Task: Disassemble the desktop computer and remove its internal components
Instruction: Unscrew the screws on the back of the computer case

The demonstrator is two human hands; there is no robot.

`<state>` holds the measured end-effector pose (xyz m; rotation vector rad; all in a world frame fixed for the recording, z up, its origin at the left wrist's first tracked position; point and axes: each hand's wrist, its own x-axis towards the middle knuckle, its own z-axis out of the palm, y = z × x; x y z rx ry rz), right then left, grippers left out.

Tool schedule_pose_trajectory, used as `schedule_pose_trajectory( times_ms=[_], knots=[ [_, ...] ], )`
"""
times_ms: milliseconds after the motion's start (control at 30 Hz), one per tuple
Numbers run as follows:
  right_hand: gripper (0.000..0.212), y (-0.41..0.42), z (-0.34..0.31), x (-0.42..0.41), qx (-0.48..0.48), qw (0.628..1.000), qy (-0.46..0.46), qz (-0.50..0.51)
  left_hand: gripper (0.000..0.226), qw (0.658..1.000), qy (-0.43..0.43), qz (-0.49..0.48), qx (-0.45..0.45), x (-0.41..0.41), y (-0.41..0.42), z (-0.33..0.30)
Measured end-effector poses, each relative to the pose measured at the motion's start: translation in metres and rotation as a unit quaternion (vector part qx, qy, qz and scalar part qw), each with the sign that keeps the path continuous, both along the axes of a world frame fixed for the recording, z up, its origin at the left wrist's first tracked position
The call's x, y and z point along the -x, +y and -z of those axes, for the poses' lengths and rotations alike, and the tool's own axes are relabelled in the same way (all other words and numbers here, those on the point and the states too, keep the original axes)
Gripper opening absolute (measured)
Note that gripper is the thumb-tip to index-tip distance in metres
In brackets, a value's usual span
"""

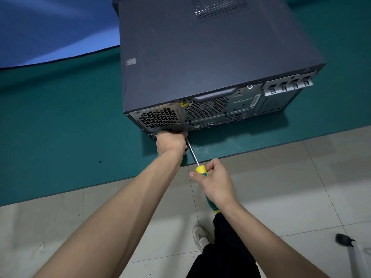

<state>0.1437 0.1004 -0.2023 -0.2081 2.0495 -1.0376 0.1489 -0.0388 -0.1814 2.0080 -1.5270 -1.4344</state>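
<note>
While the side panel is not yet off, the work looks to be at its first stage: loosening a screw on the rear face of the desktop computer [200, 57], which lies on its side on the green counter [60, 127], filling the view from 12 to 2 o'clock, with its rear panel facing the person. The right hand [215, 182] holds the yellow-and-green handle of a screwdriver [200, 169], its grip curled round the handle with the thumb along it. The steel shaft runs up toward 11 o'clock to the lower corner of the rear panel, below the power supply grille [159, 118]. The left hand [170, 142] sits at that same corner, its grip curled over the spot where the tip meets the case; whether the fingers pinch the shaft or only steady it cannot be told, and the screw itself is hidden.

The next move likely calls for keeping the tip seated and square in the screw head while the right hand turns, with the left hand guarding against a slip and ready to catch the freed screw.

At 10 o'clock a blue surface [50, 27] meets the counter's far edge. Below the near edge is a pale tiled floor [301, 177], with the person's shoe [201, 236] at 6 o'clock and a dark object [344, 239] at 4 o'clock.
</note>
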Motion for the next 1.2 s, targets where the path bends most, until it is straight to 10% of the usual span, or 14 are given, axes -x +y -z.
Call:
schedule_pose_trajectory(
  times_ms=[633, 800, 967, 1200],
  knots=[
    [0.008, 0.013, -0.009, 0.027, -0.099, 0.975, 0.172, -0.103, 0.018, 0.996, 0.068, -0.019, -0.058, -0.007, 0.001, -0.012],
    [0.033, 0.01, -0.031, 0.039, -0.075, 0.971, 0.195, -0.119, 0.016, 0.994, 0.067, 0.09, -0.007, -0.023, 0.004, -0.036],
    [0.031, -0.006, -0.074, 0.042, 0.051, 0.982, 0.157, -0.089, 0.016, 0.928, 0.046, 0.334, 0.158, -0.04, 0.018, -0.077],
    [0.023, -0.018, -0.172, 0.049, 0.261, 0.963, 0.072, -0.009, 0.016, 0.838, 0.069, 0.409, 0.354, -0.043, 0.017, -0.172]
  ],
)
